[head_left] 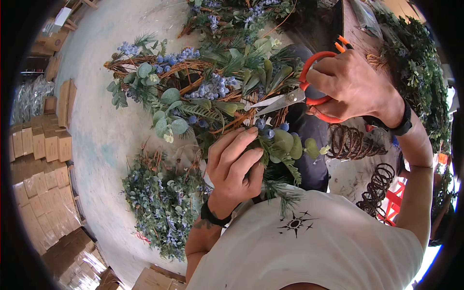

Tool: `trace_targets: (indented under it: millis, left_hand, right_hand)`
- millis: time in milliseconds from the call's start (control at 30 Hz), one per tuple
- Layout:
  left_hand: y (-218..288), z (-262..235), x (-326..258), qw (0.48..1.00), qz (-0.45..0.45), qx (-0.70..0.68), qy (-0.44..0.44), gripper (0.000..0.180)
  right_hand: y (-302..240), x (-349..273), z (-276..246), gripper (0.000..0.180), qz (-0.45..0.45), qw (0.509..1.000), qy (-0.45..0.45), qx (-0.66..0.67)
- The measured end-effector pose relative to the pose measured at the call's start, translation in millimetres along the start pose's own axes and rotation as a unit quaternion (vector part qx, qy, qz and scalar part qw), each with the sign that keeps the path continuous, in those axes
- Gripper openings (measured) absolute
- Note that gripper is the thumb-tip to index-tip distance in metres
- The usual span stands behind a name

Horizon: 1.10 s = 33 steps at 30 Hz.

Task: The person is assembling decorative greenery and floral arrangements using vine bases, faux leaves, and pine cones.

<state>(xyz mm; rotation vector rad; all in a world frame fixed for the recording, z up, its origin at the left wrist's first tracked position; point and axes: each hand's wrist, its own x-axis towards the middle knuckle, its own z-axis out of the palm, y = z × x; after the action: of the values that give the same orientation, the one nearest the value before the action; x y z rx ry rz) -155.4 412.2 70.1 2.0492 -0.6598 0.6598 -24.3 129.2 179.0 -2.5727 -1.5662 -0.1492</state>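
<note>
1. Straight below the head camera, the left hand (pixel 232 166) is curled shut around a cluster of green leaves and blue berries on the lower edge of a twig wreath (pixel 193 92), fingers pinching the sprig (pixel 278 145) against the vine frame.
2. Up to the right, the right hand (pixel 350 87) is closed through the orange handles of a pair of scissors (pixel 302 94); the steel blades stand slightly parted, tips pointing left into the foliage just above the left fingers.
3. Doing this cut well, I judge, means keeping the left fingers below the blade line, holding the sprig taut, and snipping only the stray stem, not the woven vines.
4. Bare twig coils (pixel 353 142) lie near the right forearm; a heap of finished greenery (pixel 162 208) lies on the floor (pixel 101 130).
5. Cardboard boxes (pixel 41 145) are stacked along the left; most look closed, so I cannot tell their contents.
</note>
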Motion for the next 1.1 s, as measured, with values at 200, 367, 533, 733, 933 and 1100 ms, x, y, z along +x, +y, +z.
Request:
trace_targets:
  millis: [200,367,533,733,933,1100]
  left_hand:
    - [-1.2,0.2,0.4,1.0,-0.003,-0.011,0.004,0.04]
    - [-2.8,1.7,2.7,1.0,-0.004,-0.009,0.004,0.042]
    - [-2.9,-1.7,0.8,1.0,-0.01,-0.016,-0.007,0.034]
    - [0.2,3.2,-2.2,1.0,-0.024,-0.02,-0.001,0.033]
    - [2.7,2.7,-5.7,0.999,-0.02,-0.025,-0.019,0.034]
    - [0.8,3.9,-10.2,0.999,-0.026,-0.016,-0.029,0.027]
  right_hand:
    - [0.5,8.6,9.5,0.045,-0.02,0.999,-0.039,0.002]
    - [1.3,12.0,14.2,0.047,-0.023,0.999,-0.048,-0.005]
    - [7.1,17.3,13.1,0.044,-0.051,0.997,-0.051,0.011]
    - [9.3,9.0,-1.8,0.04,-0.035,0.996,-0.069,-0.032]
    - [31.1,75.2,-16.0,0.053,0.099,0.99,0.025,0.099]
    - [34.8,124.2,8.3,0.07,0.182,0.928,-0.261,0.194]
